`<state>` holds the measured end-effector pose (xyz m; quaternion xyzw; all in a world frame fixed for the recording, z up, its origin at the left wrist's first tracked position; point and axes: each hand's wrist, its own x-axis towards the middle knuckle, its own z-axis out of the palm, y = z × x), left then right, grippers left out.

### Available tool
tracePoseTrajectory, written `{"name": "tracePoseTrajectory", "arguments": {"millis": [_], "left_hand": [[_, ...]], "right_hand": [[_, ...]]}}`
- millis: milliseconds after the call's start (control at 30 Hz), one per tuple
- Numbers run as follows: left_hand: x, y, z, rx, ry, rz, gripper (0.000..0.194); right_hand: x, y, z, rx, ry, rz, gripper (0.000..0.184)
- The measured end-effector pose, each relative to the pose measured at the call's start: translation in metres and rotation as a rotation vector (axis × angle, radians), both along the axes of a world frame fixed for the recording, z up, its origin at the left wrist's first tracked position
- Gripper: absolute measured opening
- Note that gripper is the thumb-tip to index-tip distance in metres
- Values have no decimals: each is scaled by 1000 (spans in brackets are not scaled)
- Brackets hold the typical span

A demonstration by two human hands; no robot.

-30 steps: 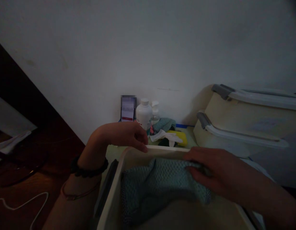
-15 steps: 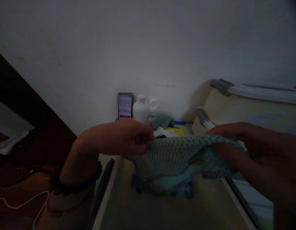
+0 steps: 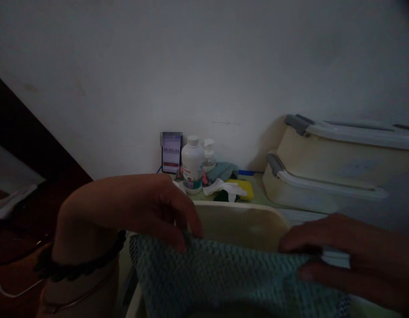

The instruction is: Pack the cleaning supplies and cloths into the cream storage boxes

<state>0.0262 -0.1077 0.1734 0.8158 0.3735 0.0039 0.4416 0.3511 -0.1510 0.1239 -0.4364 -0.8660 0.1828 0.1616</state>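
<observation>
A pale green knitted cloth (image 3: pixel 230 278) is stretched out between both my hands over a cream plastic tub (image 3: pixel 244 221). My left hand (image 3: pixel 141 207) pinches the cloth's left top edge, with a dark bead bracelet on the wrist. My right hand (image 3: pixel 343 256) grips the cloth's right top edge with closed fingers. The cloth hangs close to me and hides most of the tub's inside.
Against the white wall stand a phone (image 3: pixel 171 154), a white bottle (image 3: pixel 192 164), a small pump bottle (image 3: pixel 209 155), a teal rag (image 3: pixel 224 170), a yellow sponge (image 3: pixel 245 189). Two stacked lidded cream bins (image 3: pixel 323 168) sit at the right. Dark wood and a white cable (image 3: pixel 12 291) lie at the left.
Both hands have drawn the cloth up out of the tub and toward me, spreading it wide. It now covers the tub's near part.
</observation>
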Motion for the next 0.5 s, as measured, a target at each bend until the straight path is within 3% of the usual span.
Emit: {"name": "tracePoseTrajectory", "arguments": {"millis": [133,267,433,500], "left_hand": [[12,8,-11,32,42,-4,17],[18,17,-25,72,82,-53,13],[17,25,-32,30,95,-36,22],[15,28,-32,94,46,-4,26]], "right_hand": [[-24,14,1,-156,-141,79,23],[-39,25,-4,-267,-161,176,9],[-40,24,-18,-203,-194,112,8],[-40,25,-17,-196,-162,84,12]]}}
